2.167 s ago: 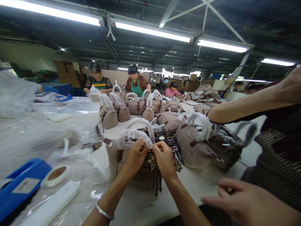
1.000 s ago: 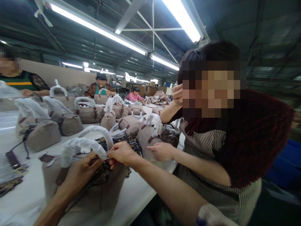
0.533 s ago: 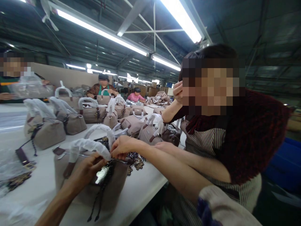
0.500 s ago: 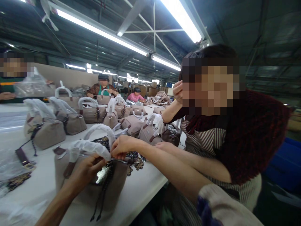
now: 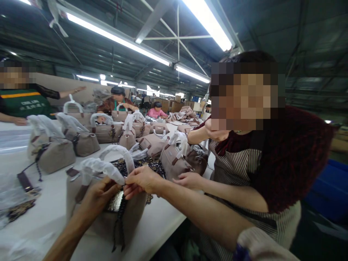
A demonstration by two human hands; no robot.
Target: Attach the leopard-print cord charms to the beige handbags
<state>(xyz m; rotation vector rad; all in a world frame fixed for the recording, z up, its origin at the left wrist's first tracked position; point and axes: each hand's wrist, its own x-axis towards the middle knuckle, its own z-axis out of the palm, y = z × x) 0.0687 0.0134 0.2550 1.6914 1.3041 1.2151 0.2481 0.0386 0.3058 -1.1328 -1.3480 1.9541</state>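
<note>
A taupe handbag (image 5: 103,221) stands on the white table (image 5: 40,221) in front of me, its two handles (image 5: 104,168) wrapped in white paper. My left hand (image 5: 96,197) is curled against the bag's front below the near handle, on a leopard-print tag with dark cords (image 5: 118,214) that hang down. My right hand (image 5: 141,180) pinches at the same spot from the right, fingers closed. What exactly each finger grips is hidden.
A person in a striped apron (image 5: 244,170) leans in at my right, one hand (image 5: 187,179) on the table edge by another bag (image 5: 174,163). Several more taupe bags (image 5: 81,139) fill the table. Other workers sit at the far side. Plastic wrap lies at the left.
My view has swung right from the table to the person beside me. My hands stay at the bag's handle base. The neighbour's raised hand has come down from the head.
</note>
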